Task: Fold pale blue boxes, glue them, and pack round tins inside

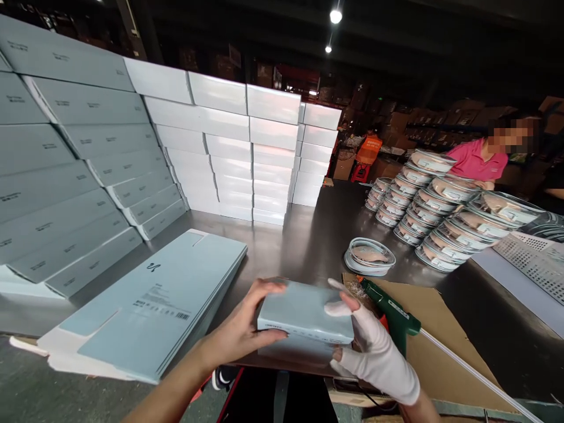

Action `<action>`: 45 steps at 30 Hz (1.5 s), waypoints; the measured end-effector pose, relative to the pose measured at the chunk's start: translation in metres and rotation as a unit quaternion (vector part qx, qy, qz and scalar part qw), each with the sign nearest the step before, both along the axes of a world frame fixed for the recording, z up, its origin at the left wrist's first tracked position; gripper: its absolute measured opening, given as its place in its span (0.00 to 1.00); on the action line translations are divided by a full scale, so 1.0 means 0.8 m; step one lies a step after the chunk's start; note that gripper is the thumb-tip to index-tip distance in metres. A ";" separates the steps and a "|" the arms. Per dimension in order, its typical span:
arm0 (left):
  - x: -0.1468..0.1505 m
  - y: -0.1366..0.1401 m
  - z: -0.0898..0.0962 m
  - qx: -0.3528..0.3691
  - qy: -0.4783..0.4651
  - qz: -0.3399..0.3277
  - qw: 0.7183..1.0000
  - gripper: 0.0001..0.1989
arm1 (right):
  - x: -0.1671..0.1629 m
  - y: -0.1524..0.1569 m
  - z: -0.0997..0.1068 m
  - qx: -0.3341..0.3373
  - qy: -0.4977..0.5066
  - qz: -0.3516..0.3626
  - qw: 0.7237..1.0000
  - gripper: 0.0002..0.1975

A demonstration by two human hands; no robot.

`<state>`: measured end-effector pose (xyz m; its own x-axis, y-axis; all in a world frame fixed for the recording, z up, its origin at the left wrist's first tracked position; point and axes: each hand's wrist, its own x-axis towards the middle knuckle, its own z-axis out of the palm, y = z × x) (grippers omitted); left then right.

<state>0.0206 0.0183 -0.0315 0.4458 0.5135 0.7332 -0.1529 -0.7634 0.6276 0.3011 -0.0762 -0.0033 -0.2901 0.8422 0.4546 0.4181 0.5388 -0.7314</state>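
A pale blue carton box (304,314) is gripped at its two ends at the table's front edge. My bare left hand (247,320) clasps the left end, thumb on the front side and fingers over the top. On the right end is my right hand (374,346), in a white glove with bare fingertips, its fingers around the top and lower edge. Left of the box lies a stack of flat, unfolded pale blue cartons (176,294) with printed text and a barcode. A green glue gun (392,311) with a long clear glue stick rests beside my right hand.
Walls of stacked pale boxes (229,147) stand at the left and back. One round clear-lidded container (369,255) sits mid-table; several stacks of them (458,217) stand at right. Cardboard (449,341) lies under the glue gun. A person in pink (476,158) is behind the stacks.
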 end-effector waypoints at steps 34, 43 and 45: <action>-0.215 0.089 0.002 -0.129 0.331 0.595 0.721 0.25 | -0.026 0.193 -0.046 -0.096 -0.352 -0.294 0.883 0.32; -0.226 0.025 0.062 -0.054 0.292 0.658 0.692 0.21 | -0.090 0.066 0.051 0.199 -0.308 -0.376 0.851 0.18; -0.199 -0.013 0.074 -0.017 0.272 0.635 0.723 0.22 | -0.109 0.023 0.071 0.372 -0.283 -0.356 0.810 0.16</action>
